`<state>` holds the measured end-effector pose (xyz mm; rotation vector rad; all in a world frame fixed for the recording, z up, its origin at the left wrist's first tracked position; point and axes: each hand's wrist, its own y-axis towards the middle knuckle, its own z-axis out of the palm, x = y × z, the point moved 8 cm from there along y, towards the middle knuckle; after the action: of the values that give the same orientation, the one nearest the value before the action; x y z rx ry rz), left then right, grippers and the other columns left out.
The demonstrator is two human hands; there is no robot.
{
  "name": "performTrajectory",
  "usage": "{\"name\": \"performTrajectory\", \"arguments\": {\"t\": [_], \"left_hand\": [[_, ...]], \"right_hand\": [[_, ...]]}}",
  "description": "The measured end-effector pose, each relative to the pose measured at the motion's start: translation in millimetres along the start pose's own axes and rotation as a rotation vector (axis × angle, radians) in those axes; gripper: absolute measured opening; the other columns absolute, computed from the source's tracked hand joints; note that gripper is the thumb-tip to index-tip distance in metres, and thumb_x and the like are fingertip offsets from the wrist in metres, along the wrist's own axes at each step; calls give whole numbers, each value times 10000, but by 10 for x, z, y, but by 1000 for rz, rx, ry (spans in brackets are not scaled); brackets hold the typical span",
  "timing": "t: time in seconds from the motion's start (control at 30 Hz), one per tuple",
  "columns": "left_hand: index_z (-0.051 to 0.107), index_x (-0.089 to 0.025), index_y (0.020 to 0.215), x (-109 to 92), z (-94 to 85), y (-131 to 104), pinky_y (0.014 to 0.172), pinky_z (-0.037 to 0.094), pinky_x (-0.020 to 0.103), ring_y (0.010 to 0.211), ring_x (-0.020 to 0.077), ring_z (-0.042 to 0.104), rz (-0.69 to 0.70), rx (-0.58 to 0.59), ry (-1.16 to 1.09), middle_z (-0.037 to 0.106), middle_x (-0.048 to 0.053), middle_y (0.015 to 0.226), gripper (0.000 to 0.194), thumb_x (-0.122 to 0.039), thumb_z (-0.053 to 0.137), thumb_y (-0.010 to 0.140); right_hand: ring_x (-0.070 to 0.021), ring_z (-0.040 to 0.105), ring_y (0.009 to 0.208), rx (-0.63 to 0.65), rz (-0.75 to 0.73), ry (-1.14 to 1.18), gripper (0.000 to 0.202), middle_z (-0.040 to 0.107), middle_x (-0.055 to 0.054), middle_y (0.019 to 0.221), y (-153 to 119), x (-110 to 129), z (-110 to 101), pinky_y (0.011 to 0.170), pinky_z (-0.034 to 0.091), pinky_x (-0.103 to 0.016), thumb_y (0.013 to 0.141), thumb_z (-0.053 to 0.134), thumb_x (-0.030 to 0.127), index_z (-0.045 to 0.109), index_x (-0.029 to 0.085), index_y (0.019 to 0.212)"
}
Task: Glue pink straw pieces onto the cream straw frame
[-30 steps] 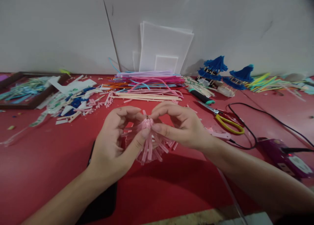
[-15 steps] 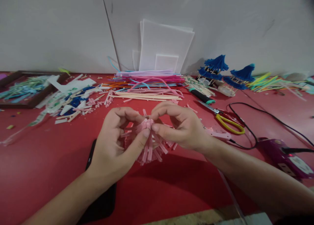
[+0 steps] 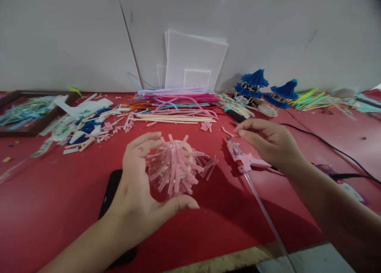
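Note:
A pink piece made of many short strips point(image 3: 175, 165) fans out from its top over a pale round frame. Around its left side curves my left hand point(image 3: 139, 181), fingers at the back and thumb stretched out in front. My right hand point(image 3: 264, 140) is off to the right, above the pink glue gun point(image 3: 245, 161), with thumb and forefinger pinched together; whatever is between them is too small to make out. From the glue gun a clear glue stick point(image 3: 268, 217) runs toward the front edge.
Coloured sticks point(image 3: 178, 102) lie along the wall, with white sheets point(image 3: 196, 58) leaning behind. Blue roof-like models point(image 3: 253, 82) stand at the back right. Scraps point(image 3: 89, 126) and a framed tray point(image 3: 44, 122) are left. A black phone point(image 3: 111, 193) lies under my left forearm.
My right hand has left the pink piece and moved right, over the glue gun. My left hand has opened wider around the piece, whose strips now show more fully.

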<state>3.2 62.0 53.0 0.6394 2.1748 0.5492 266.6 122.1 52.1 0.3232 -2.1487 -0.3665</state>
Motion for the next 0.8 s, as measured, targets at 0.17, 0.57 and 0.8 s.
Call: {"name": "performTrajectory", "arguments": {"t": [0.17, 0.57, 0.8], "left_hand": [[398, -250, 1334, 83, -19, -55, 1003, 493, 520, 1200, 348, 546, -2, -41, 93, 494, 127, 1275, 697, -296, 772, 748], [469, -265, 1165, 488, -92, -128, 962, 547, 510, 1143, 314, 599, -321, -66, -278, 535, 117, 1210, 563, -243, 736, 669], [448, -306, 1152, 611, -100, -124, 680, 603, 365, 1004, 272, 690, -441, -29, -374, 650, 70, 1053, 536, -175, 681, 688]], "right_hand": [[-117, 392, 467, 83, 83, -263, 370, 383, 31, 496, -238, -416, -124, 450, 305, -270, 877, 418, 386, 348, 231, 548], [-378, 640, 1122, 182, 49, -507, 443, 697, -157, 1102, -725, -871, -147, 989, 485, -577, 635, 533, 206, 628, 192, 1067], [-384, 653, 995, 87, 49, -365, 347, 704, -148, 1010, -670, -800, -120, 900, 506, -537, 634, 592, 160, 661, 237, 965]]}}
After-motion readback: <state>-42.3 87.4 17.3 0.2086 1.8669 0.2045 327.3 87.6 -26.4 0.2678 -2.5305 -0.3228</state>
